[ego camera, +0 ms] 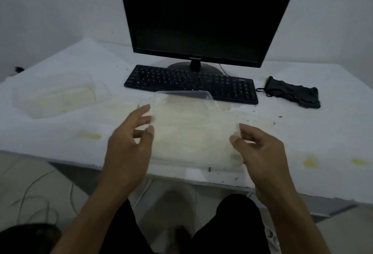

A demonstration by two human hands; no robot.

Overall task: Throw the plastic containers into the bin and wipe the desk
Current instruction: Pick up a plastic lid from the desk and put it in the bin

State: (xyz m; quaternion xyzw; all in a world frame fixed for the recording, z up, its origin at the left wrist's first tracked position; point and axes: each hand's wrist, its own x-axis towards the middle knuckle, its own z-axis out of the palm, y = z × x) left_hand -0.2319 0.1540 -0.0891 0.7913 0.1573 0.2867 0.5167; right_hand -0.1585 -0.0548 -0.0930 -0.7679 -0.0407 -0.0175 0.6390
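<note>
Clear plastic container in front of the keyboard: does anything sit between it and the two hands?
Nothing visible does. The left hand and right hand flank the clear plastic container, fingers at its side edges.

The clear, thin plastic rectangular container point(191, 130) looks cloudy and greasy, same as the second see-through plastic tub point(54, 94). White table point(302, 136) top is matt, with yellowish smears. Black plastic keyboard point(189, 83) is matt, black monitor point(201, 11) screen slightly glossy, dark crumpled cloth point(294, 92) soft-looking.
</note>
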